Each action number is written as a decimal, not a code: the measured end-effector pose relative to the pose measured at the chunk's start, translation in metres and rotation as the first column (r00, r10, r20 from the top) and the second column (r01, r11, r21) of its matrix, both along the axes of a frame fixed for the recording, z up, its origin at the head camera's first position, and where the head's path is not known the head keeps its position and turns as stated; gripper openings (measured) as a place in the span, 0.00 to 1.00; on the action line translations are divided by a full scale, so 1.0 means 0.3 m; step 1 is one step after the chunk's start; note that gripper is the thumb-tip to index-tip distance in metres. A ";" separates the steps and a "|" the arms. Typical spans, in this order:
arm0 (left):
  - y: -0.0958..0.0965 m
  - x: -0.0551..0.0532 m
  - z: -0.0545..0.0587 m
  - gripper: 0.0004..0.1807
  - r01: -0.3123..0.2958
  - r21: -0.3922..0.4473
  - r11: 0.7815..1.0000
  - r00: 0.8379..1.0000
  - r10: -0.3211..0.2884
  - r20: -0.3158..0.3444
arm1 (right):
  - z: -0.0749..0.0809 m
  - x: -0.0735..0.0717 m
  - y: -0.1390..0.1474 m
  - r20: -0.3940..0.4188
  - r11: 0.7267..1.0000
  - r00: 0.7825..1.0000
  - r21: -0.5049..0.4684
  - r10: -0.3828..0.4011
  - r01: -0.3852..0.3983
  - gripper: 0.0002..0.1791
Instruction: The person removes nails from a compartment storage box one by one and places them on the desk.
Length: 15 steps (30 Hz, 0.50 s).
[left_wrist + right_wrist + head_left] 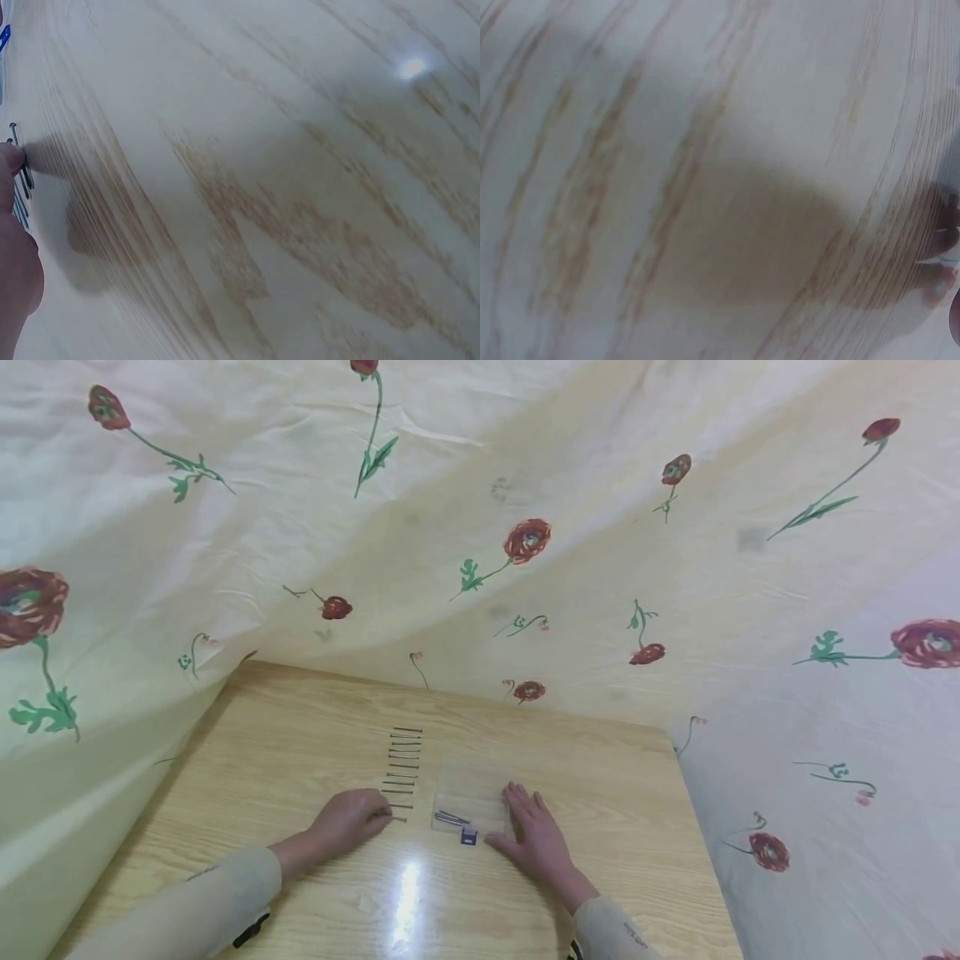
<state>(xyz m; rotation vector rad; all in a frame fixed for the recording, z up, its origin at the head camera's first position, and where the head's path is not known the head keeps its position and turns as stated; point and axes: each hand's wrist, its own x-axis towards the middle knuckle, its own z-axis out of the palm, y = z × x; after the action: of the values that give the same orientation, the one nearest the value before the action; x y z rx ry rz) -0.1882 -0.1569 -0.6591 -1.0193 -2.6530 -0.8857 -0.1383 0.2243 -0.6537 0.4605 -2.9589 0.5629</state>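
Note:
A row of several thin, dark metal nails (403, 766) lies on the table, side by side, left of a transparent plastic box (472, 789). My left hand (348, 820) is at the near end of the row, its thumb and fingertips pinching the nearest nail (401, 819). In the left wrist view fingertips (10, 157) cover part of the nails (22, 202). My right hand (536, 839) rests at the box's right side with fingers extended along its edge. A few nails (452, 818) lie inside the box near its front left. A blue clasp (468, 836) sits at the front.
The wood-grain table (315, 718) carries everything. Pale cloth with red flowers (465, 527) hangs round its back and sides. Light glares off the table (407, 893) in front of the box.

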 end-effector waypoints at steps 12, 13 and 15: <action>0.015 0.007 -0.008 0.06 -0.049 0.012 0.999 0.999 0.049 -0.017 | 0.007 -0.004 -0.001 0.038 1.000 0.999 0.010 -0.012 0.012 0.54; 0.014 0.007 -0.007 0.05 -0.044 0.012 0.999 0.999 0.044 -0.017 | 0.009 -0.004 -0.002 0.047 1.000 0.999 0.013 -0.012 0.012 0.54; 0.013 0.007 -0.007 0.05 -0.034 0.012 0.999 0.999 0.034 -0.019 | 0.013 -0.003 -0.003 0.047 1.000 0.999 0.018 -0.009 0.008 0.54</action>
<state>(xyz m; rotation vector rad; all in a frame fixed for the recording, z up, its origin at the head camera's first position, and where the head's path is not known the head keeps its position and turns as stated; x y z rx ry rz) -0.1862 -0.1530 -0.6611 -0.9723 -2.6386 -0.8788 -0.1391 0.2234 -0.6498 0.4416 -3.0109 0.5548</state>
